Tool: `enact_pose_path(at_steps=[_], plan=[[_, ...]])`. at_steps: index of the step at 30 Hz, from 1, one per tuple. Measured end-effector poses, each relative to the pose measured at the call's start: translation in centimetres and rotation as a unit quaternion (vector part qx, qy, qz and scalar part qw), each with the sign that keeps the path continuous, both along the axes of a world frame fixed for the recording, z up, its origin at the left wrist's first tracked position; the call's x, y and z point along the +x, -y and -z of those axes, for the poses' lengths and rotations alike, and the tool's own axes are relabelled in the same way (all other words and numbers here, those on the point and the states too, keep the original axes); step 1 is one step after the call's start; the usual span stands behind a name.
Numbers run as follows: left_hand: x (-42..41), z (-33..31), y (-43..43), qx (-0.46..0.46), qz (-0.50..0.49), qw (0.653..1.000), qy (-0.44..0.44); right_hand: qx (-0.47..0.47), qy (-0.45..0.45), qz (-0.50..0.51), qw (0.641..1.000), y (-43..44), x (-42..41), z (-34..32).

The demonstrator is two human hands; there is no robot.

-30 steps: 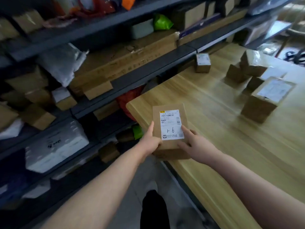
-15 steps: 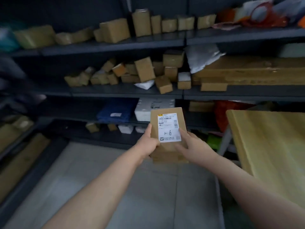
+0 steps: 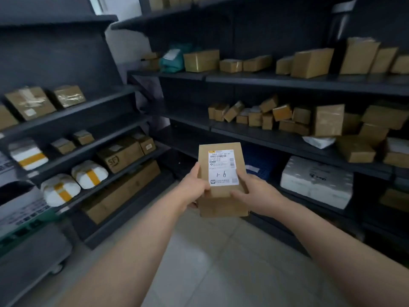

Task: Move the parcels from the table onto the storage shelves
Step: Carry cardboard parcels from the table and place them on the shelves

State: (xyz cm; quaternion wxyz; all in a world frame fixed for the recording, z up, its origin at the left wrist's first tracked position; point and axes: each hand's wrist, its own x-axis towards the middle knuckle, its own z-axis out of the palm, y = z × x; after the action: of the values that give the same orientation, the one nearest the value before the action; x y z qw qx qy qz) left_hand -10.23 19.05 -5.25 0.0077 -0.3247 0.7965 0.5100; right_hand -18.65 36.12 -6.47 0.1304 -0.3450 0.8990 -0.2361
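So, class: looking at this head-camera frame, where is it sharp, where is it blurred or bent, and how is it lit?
Head view: sharpest on the white label of the held parcel; side shelves smear with blur; wide-angle lens bows shelf lines; shelving dim, floor brighter; no glare on the label.

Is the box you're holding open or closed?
Closed. The box shows an unbroken brown face with its white label flat on it, held between the left hand and right hand.
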Motion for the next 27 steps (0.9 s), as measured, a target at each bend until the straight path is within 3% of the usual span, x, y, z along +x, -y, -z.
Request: enact_pose_path(at_steps=[16, 27], plan=[[4.0, -1.9, 20.9, -0.022, -0.154, 0.988, -0.015, -0.014, 0.035, -0.133, 0.99, 25.1, -0.9, -2.2], [-9.3, -4.7, 34.4, -0.071, -0.23, 0.968, -0.064, -0.089, 0.041, -0.231, 0.968, 41.6, -16.9, -4.6]])
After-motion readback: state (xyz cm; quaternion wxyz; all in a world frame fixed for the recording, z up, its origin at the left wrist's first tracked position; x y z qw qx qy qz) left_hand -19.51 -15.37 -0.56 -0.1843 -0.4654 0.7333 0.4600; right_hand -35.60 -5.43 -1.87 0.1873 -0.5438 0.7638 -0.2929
